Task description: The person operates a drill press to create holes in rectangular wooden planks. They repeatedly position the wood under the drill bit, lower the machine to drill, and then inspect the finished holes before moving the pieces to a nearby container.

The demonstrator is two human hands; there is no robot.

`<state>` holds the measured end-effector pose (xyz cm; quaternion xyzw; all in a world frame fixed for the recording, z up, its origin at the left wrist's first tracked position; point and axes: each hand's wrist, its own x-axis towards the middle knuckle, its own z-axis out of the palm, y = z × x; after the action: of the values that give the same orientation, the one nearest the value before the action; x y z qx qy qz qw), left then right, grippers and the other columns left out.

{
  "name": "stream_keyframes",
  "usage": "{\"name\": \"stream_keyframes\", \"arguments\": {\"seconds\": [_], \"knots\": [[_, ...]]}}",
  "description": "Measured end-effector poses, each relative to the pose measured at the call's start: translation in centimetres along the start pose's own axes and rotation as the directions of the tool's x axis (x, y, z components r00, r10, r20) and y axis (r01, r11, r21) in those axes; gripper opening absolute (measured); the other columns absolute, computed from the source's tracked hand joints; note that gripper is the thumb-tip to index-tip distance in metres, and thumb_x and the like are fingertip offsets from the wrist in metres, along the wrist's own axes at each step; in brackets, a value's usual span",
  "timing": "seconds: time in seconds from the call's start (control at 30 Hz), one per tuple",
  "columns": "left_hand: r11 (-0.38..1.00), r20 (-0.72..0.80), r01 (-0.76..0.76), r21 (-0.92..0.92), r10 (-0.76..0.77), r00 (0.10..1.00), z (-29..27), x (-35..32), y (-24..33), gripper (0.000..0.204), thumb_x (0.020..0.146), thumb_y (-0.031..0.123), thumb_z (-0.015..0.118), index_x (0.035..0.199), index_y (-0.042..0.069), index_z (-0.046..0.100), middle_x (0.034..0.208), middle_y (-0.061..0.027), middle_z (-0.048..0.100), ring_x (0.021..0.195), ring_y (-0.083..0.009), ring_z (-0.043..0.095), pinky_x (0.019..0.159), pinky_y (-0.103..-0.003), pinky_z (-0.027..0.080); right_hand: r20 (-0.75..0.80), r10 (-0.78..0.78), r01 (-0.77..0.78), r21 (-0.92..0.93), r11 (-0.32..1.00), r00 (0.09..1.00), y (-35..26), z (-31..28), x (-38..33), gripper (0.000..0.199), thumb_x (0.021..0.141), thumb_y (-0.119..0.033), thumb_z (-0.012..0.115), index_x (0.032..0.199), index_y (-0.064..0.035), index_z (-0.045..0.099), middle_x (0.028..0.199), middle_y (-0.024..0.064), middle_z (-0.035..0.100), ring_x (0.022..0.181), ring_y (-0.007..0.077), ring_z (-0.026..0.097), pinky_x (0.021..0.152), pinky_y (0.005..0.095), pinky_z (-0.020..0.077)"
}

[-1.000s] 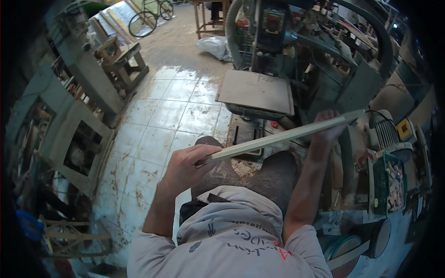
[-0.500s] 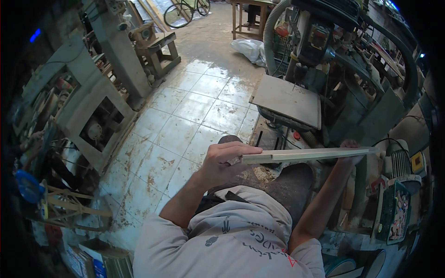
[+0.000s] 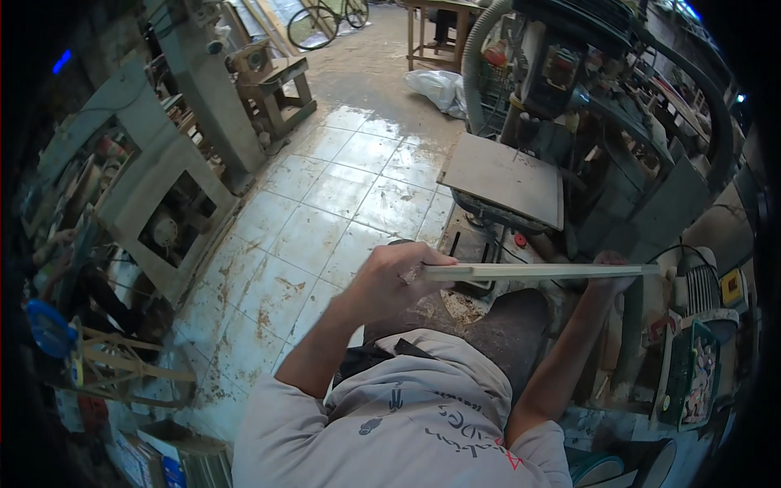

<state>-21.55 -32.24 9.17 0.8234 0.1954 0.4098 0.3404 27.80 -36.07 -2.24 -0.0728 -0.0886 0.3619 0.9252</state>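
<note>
The pale, cream-coloured wooden strip (image 3: 537, 272), long, narrow and straight-edged, lies across the picture right of centre, with its long axis almost level in the frame. It runs between the two hands. From the left hand (image 3: 397, 276) the strip stretches away toward the right side of the frame; from the right hand (image 3: 615, 285) most of its length lies to the left, with a short tip sticking out past the fingers.

Neither hand is nearer, as both touch it: the left is at the strip's left end, the right just short of the opposite end. Each grip is clamped on the wood. The left fingers reach over the end from above, and I cannot tell where that thumb sits. The right hand comes up from below, its fingertips showing over the far edge.

In the picture the strip passes below the square, dusty, beige board top (image 3: 504, 180) of the dark upright machine (image 3: 561, 69) at upper right, and above the person's dark-trousered lap (image 3: 480, 342). The right hand appears closer to that board's lower corner than the left does.

The strip shows a thin edge to the camera. Near its left end there is a step, as if two layers end at different points; the surface looks smooth, unpainted and matt.
</note>
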Motion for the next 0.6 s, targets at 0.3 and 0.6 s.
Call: {"name": "stream_keyframes", "arguments": {"seconds": [0.3, 0.6], "knots": [[0.929, 0.375, -0.094, 0.359, -0.051, 0.926, 3.1, 3.6, -0.7, 0.037, 0.086, 0.006, 0.059, 0.122, 0.009, 0.053, 0.104, -0.0137, 0.065, 0.094, -0.0343, 0.063, 0.080, -0.041, 0.052, -0.093, -0.159, 0.141, -0.176, 0.974, 0.983, 10.3, 9.3, -6.4, 0.049, 0.095, -0.057, 0.038, 0.069, -0.0152, 0.040, 0.049, 0.0011, 0.038, 0.038, 0.0147, 0.038, 0.036, 0.0259, 0.0313], [0.930, 0.397, -0.137, 0.341, -0.010, 0.918, 6.3, 7.7, -4.3, 0.056, 0.084, 0.001, 0.060, 0.138, 0.012, 0.046, 0.111, -0.0146, 0.066, 0.080, -0.0306, 0.068, 0.065, -0.038, 0.056, -0.050, 0.022, -0.030, -0.184, 0.983, 0.999, 16.7, 5.6, -6.2, 0.060, 0.096, -0.065, 0.029, 0.067, -0.0147, 0.043, 0.051, 0.0040, 0.048, 0.040, 0.0186, 0.044, 0.042, 0.0322, 0.0420]]}}
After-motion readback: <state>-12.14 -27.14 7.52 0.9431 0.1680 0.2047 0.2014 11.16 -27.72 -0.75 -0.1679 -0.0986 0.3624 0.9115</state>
